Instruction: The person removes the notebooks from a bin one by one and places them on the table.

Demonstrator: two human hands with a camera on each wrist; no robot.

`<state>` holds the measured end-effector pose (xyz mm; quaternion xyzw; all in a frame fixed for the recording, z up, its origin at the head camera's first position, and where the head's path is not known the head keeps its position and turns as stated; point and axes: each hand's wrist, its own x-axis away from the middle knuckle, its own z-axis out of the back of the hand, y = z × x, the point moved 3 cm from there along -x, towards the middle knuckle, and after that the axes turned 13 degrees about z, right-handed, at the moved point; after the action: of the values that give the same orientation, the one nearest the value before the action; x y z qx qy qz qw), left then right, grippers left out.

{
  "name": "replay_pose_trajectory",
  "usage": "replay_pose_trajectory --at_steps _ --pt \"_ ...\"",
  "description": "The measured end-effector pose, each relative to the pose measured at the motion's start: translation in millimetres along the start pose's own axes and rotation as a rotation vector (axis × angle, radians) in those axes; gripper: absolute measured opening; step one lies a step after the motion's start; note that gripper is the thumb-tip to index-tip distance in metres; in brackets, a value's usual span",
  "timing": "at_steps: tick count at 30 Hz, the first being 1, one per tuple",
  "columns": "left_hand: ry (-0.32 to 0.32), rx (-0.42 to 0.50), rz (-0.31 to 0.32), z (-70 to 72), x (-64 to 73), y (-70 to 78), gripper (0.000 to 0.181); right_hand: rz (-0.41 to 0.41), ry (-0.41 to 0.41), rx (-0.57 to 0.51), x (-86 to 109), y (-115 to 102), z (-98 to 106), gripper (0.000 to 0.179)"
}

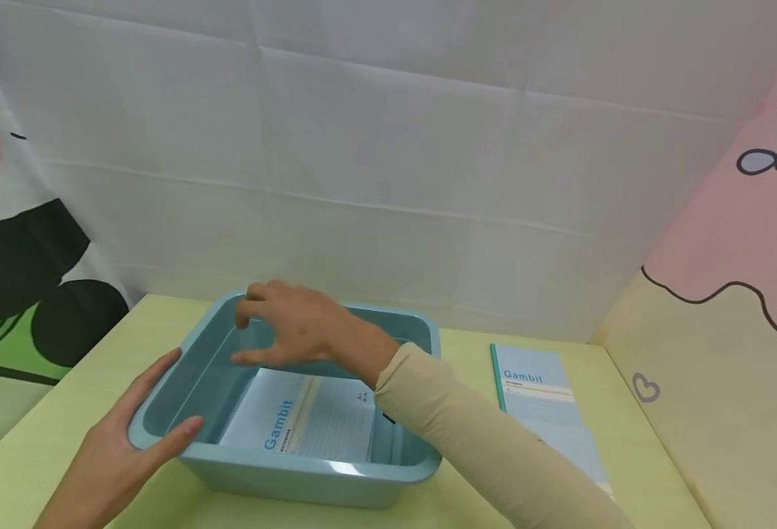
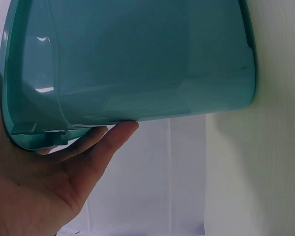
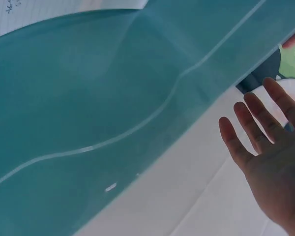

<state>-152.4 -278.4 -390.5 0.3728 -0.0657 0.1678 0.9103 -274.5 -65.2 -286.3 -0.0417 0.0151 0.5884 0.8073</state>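
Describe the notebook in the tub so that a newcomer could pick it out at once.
Start with the blue tub on the yellow table. Inside it lies a pale blue notebook, its "Gambit" lettering running sideways in the head view. Unlike the others, which lie on the table to the right, it sits within the tub's walls.

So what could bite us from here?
1. The left hand grips the basin at one corner only, so a pull there might swivel or tip it.
2. The right hand is over the basin, and its sleeve crosses the right rim in the head view; withdrawing low could catch it.
3. That sleeve also partly hides the nearer notebook on the table, so a sideways sweep might nudge it.
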Motion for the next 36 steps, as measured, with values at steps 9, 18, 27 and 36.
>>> replay_pose_trajectory --at_steps 9,18,27,36 --pt "-0.006 0.011 -0.008 -2.3 -1.0 0.1 0.097 -0.021 -0.109 0.007 -7.8 -2.1 -19.9 0.051" --pt "-0.023 0.008 0.007 -0.9 -2.3 0.5 0.097 -0.008 -0.204 0.073 -22.5 -5.9 -35.1 0.055" --pt "-0.015 0.006 -0.002 0.1 -2.4 0.3 0.097 -0.039 -0.319 0.107 -33.0 -6.2 -62.3 0.067" --pt "-0.001 -0.010 -0.003 0.0 -1.0 -0.3 0.097 -0.067 -0.454 0.150 -36.6 -15.4 -95.7 0.090"
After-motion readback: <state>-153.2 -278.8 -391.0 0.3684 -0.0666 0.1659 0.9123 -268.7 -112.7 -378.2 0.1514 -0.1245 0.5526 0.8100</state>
